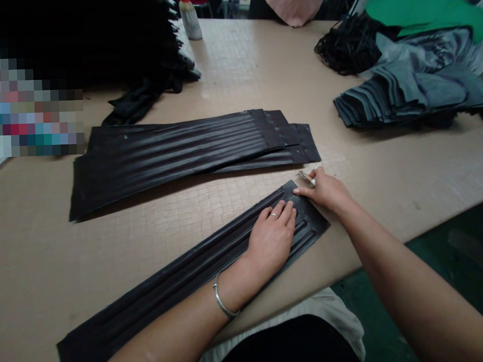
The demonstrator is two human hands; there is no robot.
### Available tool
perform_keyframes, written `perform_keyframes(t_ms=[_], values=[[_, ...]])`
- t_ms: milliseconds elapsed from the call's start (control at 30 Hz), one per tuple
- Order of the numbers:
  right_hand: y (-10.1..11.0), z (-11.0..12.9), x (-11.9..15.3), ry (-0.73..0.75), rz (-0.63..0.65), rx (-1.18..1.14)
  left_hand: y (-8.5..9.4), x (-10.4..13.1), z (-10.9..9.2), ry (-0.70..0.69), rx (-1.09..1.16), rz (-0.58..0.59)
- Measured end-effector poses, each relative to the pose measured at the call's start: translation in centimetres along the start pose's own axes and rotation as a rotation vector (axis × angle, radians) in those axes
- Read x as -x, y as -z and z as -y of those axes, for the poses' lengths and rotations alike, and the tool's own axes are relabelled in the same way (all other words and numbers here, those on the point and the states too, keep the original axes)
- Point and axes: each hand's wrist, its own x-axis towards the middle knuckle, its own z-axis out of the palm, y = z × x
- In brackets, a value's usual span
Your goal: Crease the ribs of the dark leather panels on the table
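A long dark brown leather-like panel (180, 252) with raised lengthwise ribs lies slantwise on the table in front of me. My left hand (272, 234) rests flat on its ribs near the far right end, fingers stretched out. At that end's corner is my right hand (325, 191), its thumb touching the panel's edge. Its curled fingers are closed on a small pale tool with a narrow tip (307, 178), too small to name surely. Beyond both hands lies a loose stack of similar ribbed panels (181, 151).
A big black pile (102, 43) fills the back left, near a bottle with a red cap (191, 19). At the right are stacked grey fabric pieces (397, 99), a tangle of black strips (350, 45) and green material (425, 8). The table's front edge (410, 238) runs beneath my right arm.
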Motion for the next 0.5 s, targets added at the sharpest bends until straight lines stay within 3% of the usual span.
perform_keyframes(t_ms=[200, 367, 500], values=[[-1.0, -1.0, 0.6, -0.016, -0.114, -0.149, 0.6, -1.3, -0.3, 0.006, -0.032, 0.029], [-1.9, -3.1, 1.6, 0.066, -0.165, -0.404, 1.2, -3.3, -1.7, 0.048, -0.038, 0.095], [-2.3, -3.9, 1.8, 0.15, -0.194, -0.556, 0.9, -2.7, -3.2, 0.069, 0.004, 0.123]])
